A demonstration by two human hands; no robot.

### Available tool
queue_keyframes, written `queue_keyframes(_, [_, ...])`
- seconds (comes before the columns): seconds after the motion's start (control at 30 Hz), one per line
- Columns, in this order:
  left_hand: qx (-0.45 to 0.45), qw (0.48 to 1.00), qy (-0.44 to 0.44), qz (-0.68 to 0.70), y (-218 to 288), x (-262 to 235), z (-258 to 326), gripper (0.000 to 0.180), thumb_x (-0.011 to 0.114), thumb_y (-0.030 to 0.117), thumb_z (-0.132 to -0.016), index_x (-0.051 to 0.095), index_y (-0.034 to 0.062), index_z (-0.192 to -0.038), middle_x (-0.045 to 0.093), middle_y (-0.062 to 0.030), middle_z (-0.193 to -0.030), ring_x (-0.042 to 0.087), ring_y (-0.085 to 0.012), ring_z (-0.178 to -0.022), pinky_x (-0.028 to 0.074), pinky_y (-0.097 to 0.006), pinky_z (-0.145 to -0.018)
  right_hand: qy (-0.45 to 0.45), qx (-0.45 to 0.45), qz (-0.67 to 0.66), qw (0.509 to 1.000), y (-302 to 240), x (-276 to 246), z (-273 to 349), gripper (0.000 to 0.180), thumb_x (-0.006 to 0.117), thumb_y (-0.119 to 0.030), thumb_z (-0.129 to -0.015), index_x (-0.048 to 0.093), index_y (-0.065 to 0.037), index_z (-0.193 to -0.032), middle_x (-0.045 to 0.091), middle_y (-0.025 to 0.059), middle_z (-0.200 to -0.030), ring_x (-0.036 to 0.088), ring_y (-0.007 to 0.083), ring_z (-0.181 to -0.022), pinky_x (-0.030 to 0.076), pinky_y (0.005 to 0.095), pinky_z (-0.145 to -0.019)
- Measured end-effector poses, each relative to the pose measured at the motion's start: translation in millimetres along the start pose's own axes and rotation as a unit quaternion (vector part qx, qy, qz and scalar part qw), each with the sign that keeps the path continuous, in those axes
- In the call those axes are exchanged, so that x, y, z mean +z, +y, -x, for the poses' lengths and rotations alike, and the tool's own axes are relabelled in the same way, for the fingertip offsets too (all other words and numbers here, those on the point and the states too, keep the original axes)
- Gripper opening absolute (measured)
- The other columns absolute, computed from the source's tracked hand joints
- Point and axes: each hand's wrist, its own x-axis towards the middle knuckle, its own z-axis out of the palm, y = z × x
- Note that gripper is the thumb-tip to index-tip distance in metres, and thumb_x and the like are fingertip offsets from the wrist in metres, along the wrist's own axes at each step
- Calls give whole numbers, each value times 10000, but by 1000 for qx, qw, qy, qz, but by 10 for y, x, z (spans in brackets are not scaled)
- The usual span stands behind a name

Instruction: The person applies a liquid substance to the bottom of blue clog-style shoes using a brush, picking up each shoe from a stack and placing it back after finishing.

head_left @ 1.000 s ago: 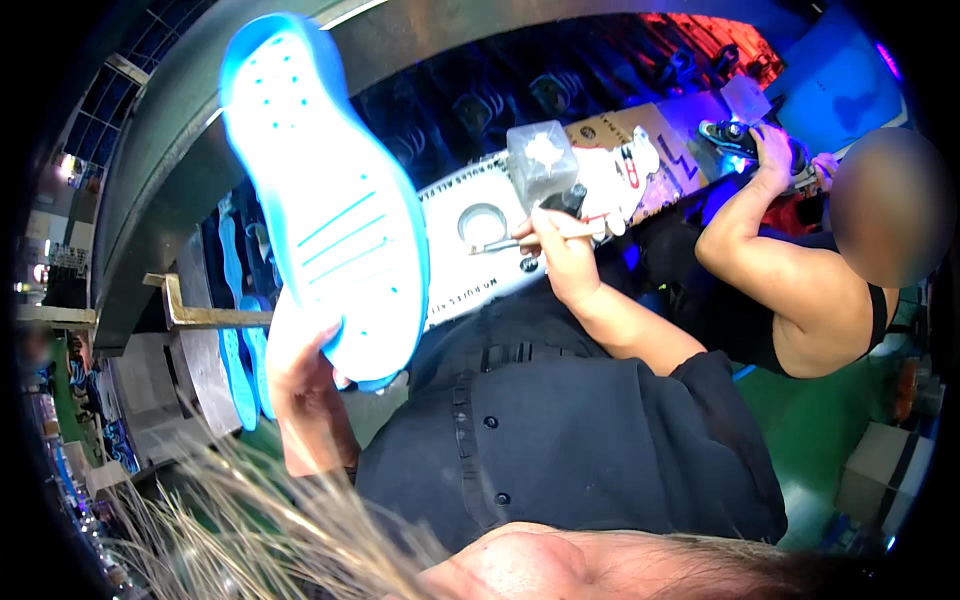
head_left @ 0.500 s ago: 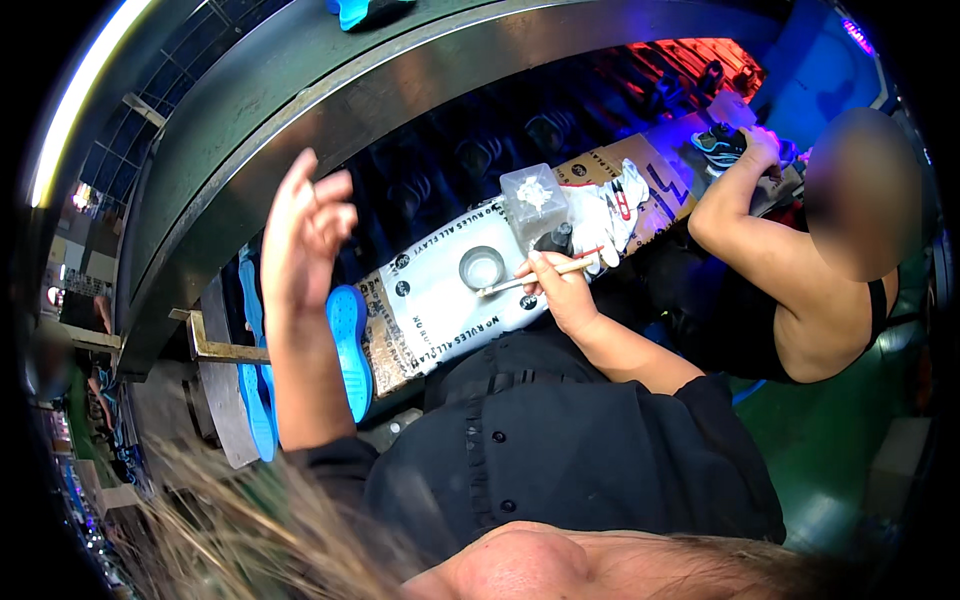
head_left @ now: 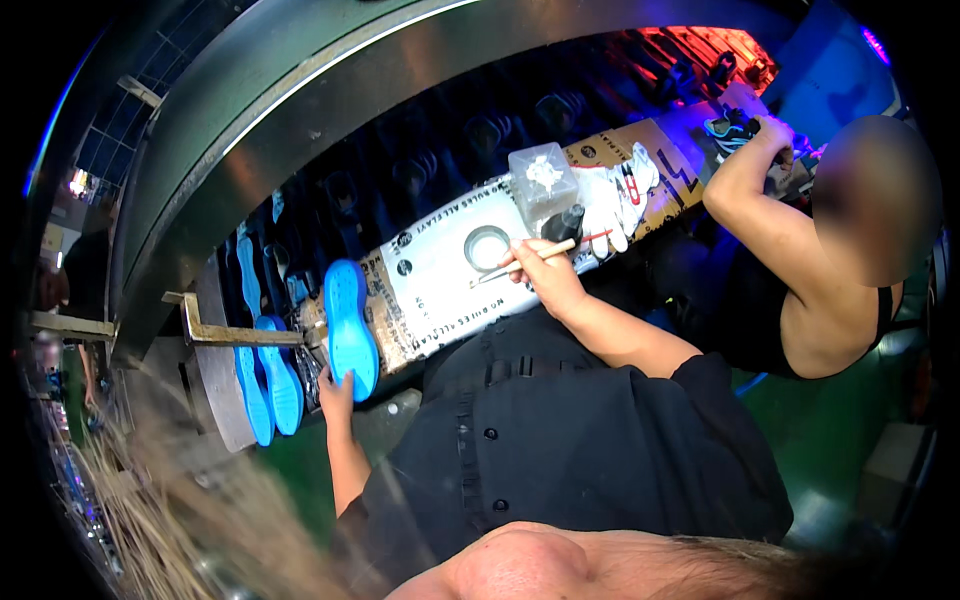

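Observation:
My left hand (head_left: 338, 396) grips the lower end of a blue shoe sole (head_left: 348, 325), thumb on its face and fingers at its left edge. That sole lies over the left end of the cardboard-covered board. A slim, pale-handled brush (head_left: 491, 277) sits between the closed fingers of my right hand (head_left: 548, 277), its tip pointing down-left over a white sheet (head_left: 430, 290). Just beyond the tip stands a small round dish (head_left: 487, 247) with a grey rim and something whitish inside. Two more blue soles (head_left: 280, 385) lie to the left of my left hand.
A clear box (head_left: 543, 178) with white stuff, a dark bottle (head_left: 568, 222) and white gloves (head_left: 612, 205) stand or lie behind my right hand. A metal bracket (head_left: 240, 335) juts in at left. Dark shoes fill the line beyond; a co-worker (head_left: 800, 230) handles a shoe at right.
My left hand has come down from its raised position to the blue sole and taken hold of its lower end; the sole's far end sits higher. My right hand keeps the brush near the dish.

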Motion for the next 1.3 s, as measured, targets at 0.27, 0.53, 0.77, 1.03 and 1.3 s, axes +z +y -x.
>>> queue_keyframes(0.27, [-127,753,-195,616,1095,15,80,225,531,220,-798,481,72,-959,534,-23,-707,448,-110,-476,334,-214,-394,29,-2,26,999,-23,15,91,282,457,-216,-893,589,7,-780,562,43,-690,482,78,-601,385,196,-553])
queue_keyframes(0.53, [95,895,-18,437,1966,165,645,425,547,40,-782,378,17,-1171,509,-98,-1032,516,-155,-897,471,-277,-676,-33,-49,76,995,-279,202,67,265,480,-197,-878,595,21,-781,594,69,-739,530,115,-657,419,233,-618])
queue_keyframes(0.77, [218,904,32,366,2277,241,753,452,596,31,-767,379,-21,-1161,509,-129,-1081,511,-189,-977,385,-308,-877,-140,-235,239,932,-458,492,94,203,516,-117,-834,621,14,-719,596,87,-677,556,172,-626,429,272,-610])
queue_keyframes(1.03, [240,902,21,358,2322,255,819,418,590,20,-767,395,-29,-1133,520,-131,-1062,528,-186,-945,400,-300,-852,-170,-345,314,868,-383,537,104,112,549,-47,-765,610,-13,-676,591,68,-630,549,208,-602,411,315,-586])
queue_keyframes(1.3, [248,902,43,352,2334,241,826,388,591,4,-760,420,-34,-1106,536,-133,-1034,537,-180,-923,406,-293,-837,-175,-379,293,860,-411,523,82,78,570,-60,-739,604,-20,-682,580,70,-637,542,214,-589,393,309,-577])
